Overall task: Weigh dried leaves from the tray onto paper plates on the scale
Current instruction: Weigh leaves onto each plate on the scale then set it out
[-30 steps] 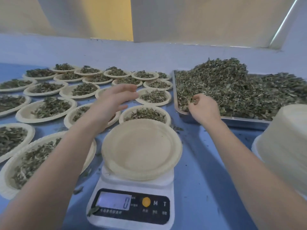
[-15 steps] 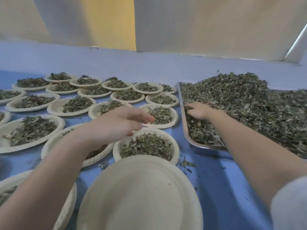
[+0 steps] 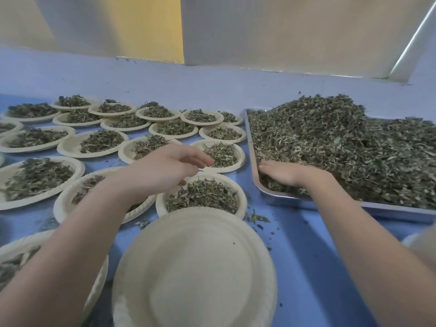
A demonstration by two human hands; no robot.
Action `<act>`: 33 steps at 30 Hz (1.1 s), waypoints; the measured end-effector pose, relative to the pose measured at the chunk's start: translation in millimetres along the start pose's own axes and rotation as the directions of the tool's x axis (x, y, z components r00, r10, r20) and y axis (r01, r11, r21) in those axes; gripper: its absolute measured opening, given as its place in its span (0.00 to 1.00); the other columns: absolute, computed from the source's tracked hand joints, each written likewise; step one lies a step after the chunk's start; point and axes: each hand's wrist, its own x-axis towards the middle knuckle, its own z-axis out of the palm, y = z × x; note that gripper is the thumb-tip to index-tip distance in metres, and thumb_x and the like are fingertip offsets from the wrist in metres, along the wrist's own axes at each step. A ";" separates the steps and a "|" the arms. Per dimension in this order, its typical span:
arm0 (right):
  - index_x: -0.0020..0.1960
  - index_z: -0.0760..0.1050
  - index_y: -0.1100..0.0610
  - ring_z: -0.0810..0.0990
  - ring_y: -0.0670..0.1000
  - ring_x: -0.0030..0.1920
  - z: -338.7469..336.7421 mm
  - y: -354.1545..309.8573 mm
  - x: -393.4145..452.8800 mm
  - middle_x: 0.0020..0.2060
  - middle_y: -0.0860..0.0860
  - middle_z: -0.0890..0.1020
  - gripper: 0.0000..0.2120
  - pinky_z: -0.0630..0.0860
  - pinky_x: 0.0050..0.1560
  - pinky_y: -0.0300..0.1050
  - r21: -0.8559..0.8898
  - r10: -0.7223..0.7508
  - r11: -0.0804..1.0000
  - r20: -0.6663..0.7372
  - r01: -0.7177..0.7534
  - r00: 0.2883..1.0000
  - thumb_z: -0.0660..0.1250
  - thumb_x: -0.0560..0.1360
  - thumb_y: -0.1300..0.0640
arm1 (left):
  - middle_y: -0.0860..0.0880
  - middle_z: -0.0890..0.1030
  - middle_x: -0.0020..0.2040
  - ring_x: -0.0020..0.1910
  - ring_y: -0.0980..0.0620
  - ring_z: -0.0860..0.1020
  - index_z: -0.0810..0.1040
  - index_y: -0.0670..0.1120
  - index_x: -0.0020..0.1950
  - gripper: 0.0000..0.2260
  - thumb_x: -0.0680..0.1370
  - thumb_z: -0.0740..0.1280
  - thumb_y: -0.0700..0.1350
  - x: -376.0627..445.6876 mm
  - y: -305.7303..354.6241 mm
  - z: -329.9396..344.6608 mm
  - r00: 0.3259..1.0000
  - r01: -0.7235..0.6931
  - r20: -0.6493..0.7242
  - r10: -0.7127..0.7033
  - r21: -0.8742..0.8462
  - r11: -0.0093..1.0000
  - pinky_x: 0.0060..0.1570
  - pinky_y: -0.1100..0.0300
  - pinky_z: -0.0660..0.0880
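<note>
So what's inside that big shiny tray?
The metal tray holds a big heap of dried leaves. The right hand lies in them at the near corner, fingers partly buried. The tray's bottom is covered.

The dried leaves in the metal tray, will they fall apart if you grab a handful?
Probably. The dried leaves lie in loose, crumbly bits, so some would likely slip between the fingers; stray bits already dot the table. They look very light, so the right hand likely lifts them easily.

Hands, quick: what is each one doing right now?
Left hand: open, fingers relaxed, holding nothing, above the filled plates.
Right hand: in the tray's dried leaves; grip cannot be told.
</note>
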 end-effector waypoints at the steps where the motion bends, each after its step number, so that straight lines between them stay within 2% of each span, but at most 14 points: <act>1: 0.77 0.57 0.51 0.57 0.50 0.75 1.3 2.3 -6.6 0.76 0.49 0.57 0.25 0.52 0.72 0.45 0.031 0.011 0.999 -0.032 -0.010 0.999 0.46 0.83 0.43 | 0.56 0.80 0.55 0.56 0.59 0.77 0.80 0.55 0.51 0.15 0.80 0.61 0.37 -0.6 0.1 1.0 1.000 0.001 -0.001 -0.001 -0.001 1.000 0.59 0.54 0.75; 4: 0.75 0.61 0.44 0.60 0.53 0.74 1.0 9.7 -21.7 0.75 0.48 0.61 0.29 0.55 0.74 0.51 0.023 0.050 0.999 -0.170 -0.047 0.984 0.45 0.78 0.33 | 0.56 0.81 0.54 0.55 0.58 0.78 0.81 0.55 0.51 0.14 0.80 0.61 0.37 -2.4 2.3 2.4 1.000 -0.006 0.015 0.007 -0.011 1.000 0.58 0.54 0.75; 6: 0.72 0.64 0.40 0.61 0.57 0.73 5.0 4.8 -30.8 0.73 0.52 0.65 0.34 0.58 0.72 0.58 -0.004 0.071 0.997 -0.189 -0.073 0.979 0.41 0.72 0.26 | 0.56 0.81 0.54 0.55 0.58 0.78 0.81 0.54 0.51 0.14 0.80 0.61 0.37 -3.4 3.7 2.0 1.000 -0.020 0.014 0.021 -0.026 0.999 0.57 0.56 0.76; 7: 0.67 0.68 0.39 0.66 0.58 0.70 8.3 0.7 -35.3 0.69 0.54 0.69 0.39 0.62 0.70 0.59 -0.026 0.066 0.997 -0.178 -0.072 0.982 0.37 0.68 0.23 | 0.56 0.81 0.54 0.55 0.58 0.78 0.81 0.54 0.51 0.14 0.80 0.61 0.37 -3.7 4.1 1.7 1.000 -0.025 0.012 0.026 -0.031 0.999 0.56 0.56 0.76; 9: 0.47 0.74 0.43 0.77 0.56 0.54 15.4 -3.7 -40.5 0.50 0.53 0.77 0.40 0.72 0.55 0.53 -0.054 0.002 0.998 -0.195 -0.013 0.981 0.34 0.61 0.20 | 0.56 0.81 0.55 0.55 0.58 0.78 0.81 0.54 0.51 0.14 0.79 0.61 0.37 -3.9 4.3 0.9 1.000 -0.029 0.008 0.030 -0.036 0.999 0.56 0.57 0.76; 11: 0.38 0.70 0.47 0.75 0.49 0.41 19.9 -6.7 -44.1 0.38 0.48 0.75 0.33 0.69 0.40 0.46 -0.060 -0.067 0.997 -0.254 0.054 0.965 0.39 0.69 0.24 | 0.55 0.81 0.55 0.56 0.58 0.78 0.81 0.53 0.52 0.14 0.79 0.61 0.37 -3.9 3.8 -0.2 1.000 -0.021 0.005 0.021 -0.040 0.999 0.56 0.56 0.76; 13: 0.41 0.72 0.47 0.75 0.49 0.43 23.1 -6.6 -45.8 0.40 0.46 0.77 0.28 0.67 0.40 0.46 -0.083 -0.090 0.994 -0.255 0.071 0.963 0.43 0.74 0.29 | 0.54 0.81 0.55 0.56 0.57 0.77 0.81 0.53 0.52 0.14 0.79 0.61 0.36 -3.4 2.6 -0.9 1.000 -0.009 0.001 0.009 -0.038 0.999 0.58 0.55 0.76; 16: 0.52 0.78 0.46 0.77 0.52 0.47 24.1 -6.0 -48.0 0.47 0.50 0.81 0.28 0.68 0.42 0.47 -0.129 -0.109 0.988 -0.249 0.079 0.962 0.45 0.77 0.32 | 0.53 0.81 0.55 0.56 0.56 0.78 0.81 0.52 0.53 0.14 0.79 0.61 0.36 -2.4 1.0 -0.9 1.000 0.001 0.000 -0.001 -0.033 0.999 0.58 0.54 0.76; 18: 0.39 0.76 0.48 0.77 0.51 0.38 23.3 -6.8 -48.5 0.34 0.49 0.79 0.25 0.67 0.37 0.45 -0.082 -0.142 0.989 -0.273 0.125 0.952 0.49 0.78 0.35 | 0.52 0.81 0.55 0.56 0.55 0.78 0.81 0.52 0.53 0.14 0.79 0.61 0.36 -2.0 0.2 -1.0 1.000 0.008 -0.001 -0.008 -0.036 0.999 0.58 0.54 0.76; 20: 0.29 0.66 0.52 0.70 0.48 0.28 20.3 -6.8 -45.9 0.24 0.48 0.71 0.24 0.65 0.33 0.44 -0.012 -0.142 0.989 -0.319 0.145 0.937 0.54 0.79 0.39 | 0.52 0.81 0.55 0.56 0.55 0.78 0.81 0.52 0.52 0.13 0.79 0.61 0.36 -1.8 -0.6 -1.2 1.000 0.010 -0.002 -0.010 -0.038 0.999 0.58 0.54 0.76; 24: 0.31 0.69 0.55 0.66 0.50 0.24 3.2 0.2 -31.9 0.23 0.50 0.70 0.21 0.65 0.29 0.41 0.062 -0.035 0.995 -0.472 0.073 0.881 0.56 0.79 0.48 | 0.53 0.81 0.55 0.55 0.55 0.78 0.81 0.52 0.52 0.13 0.79 0.61 0.36 -1.4 -0.8 0.4 1.000 0.013 -0.013 -0.013 -0.040 0.999 0.57 0.54 0.76; 28: 0.30 0.62 0.55 0.62 0.49 0.25 -11.1 1.4 -19.9 0.24 0.49 0.66 0.20 0.61 0.29 0.40 0.255 0.201 0.965 -0.592 -0.056 0.780 0.54 0.79 0.51 | 0.52 0.81 0.55 0.55 0.55 0.78 0.81 0.52 0.53 0.14 0.79 0.61 0.36 -4.1 -1.1 1.8 0.999 0.018 -0.037 -0.020 -0.066 0.998 0.57 0.54 0.76; 31: 0.28 0.60 0.56 0.62 0.51 0.26 -14.5 -7.9 -22.5 0.24 0.50 0.65 0.20 0.60 0.27 0.42 0.433 0.337 0.900 -0.634 -0.042 0.696 0.54 0.78 0.51 | 0.53 0.81 0.54 0.55 0.55 0.78 0.81 0.51 0.53 0.14 0.79 0.61 0.35 -8.2 -2.4 3.5 0.995 0.012 -0.093 -0.021 -0.096 0.995 0.57 0.55 0.77; 33: 0.28 0.58 0.55 0.61 0.50 0.25 -12.9 -17.3 -28.9 0.24 0.49 0.63 0.20 0.58 0.28 0.43 0.539 0.384 0.842 -0.635 0.028 0.671 0.55 0.78 0.51 | 0.53 0.81 0.53 0.55 0.54 0.78 0.81 0.51 0.54 0.14 0.79 0.61 0.35 -11.4 -2.2 6.6 0.991 0.001 -0.130 -0.016 -0.119 0.993 0.57 0.54 0.77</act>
